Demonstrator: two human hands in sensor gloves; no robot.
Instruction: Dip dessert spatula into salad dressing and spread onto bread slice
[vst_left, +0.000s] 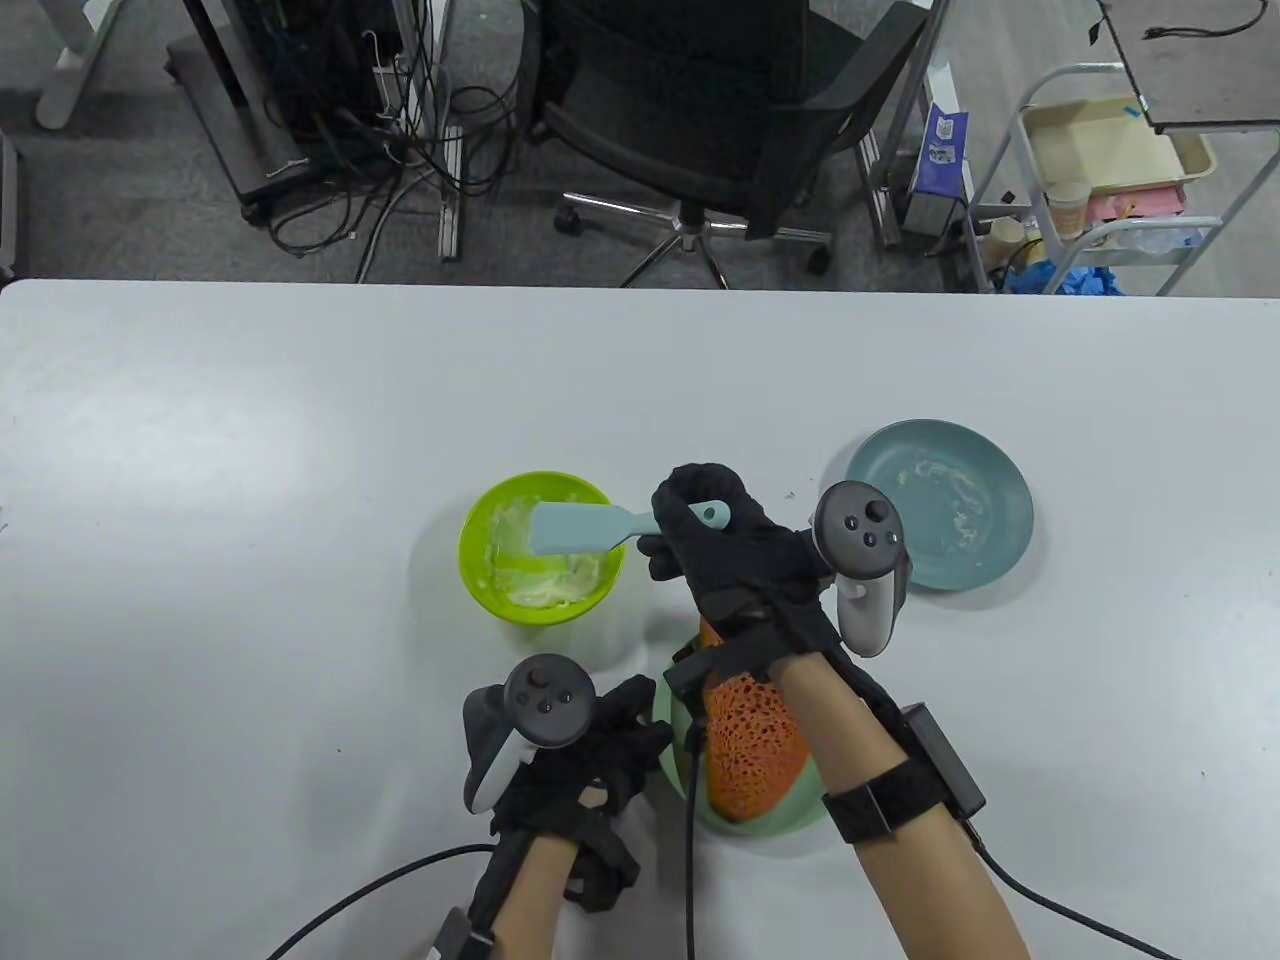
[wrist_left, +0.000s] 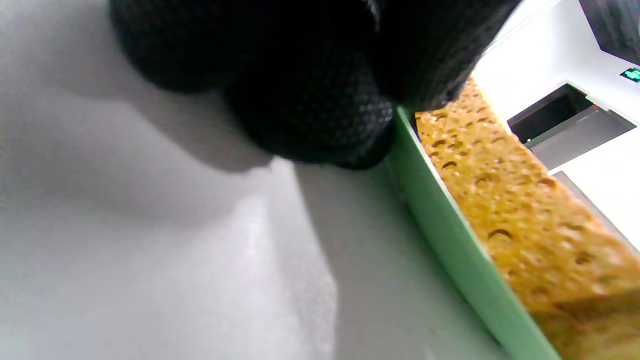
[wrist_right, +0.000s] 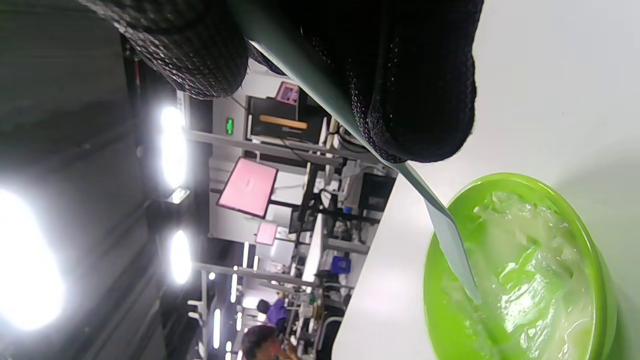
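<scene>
On the white table (vst_left: 250, 480), a green bowl (vst_left: 480, 560) is holding pale dressing (vst_left: 545, 585). At its 3 o'clock, the right hand (vst_left: 720, 550) is gripping the spatula (vst_left: 585, 527), blade over the dressing. The left hand (vst_left: 600, 740) is resting relaxed beside the plate (vst_left: 775, 825) bearing the bread (vst_left: 750, 740).

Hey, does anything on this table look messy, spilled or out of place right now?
Only the blue plate, which carries pale smears of dressing but no food. A few crumbs lie on the table beside it. Nothing looks tipped or broken.

Black mesh gloves, grey trackers, black wrist straps and cables.
</scene>
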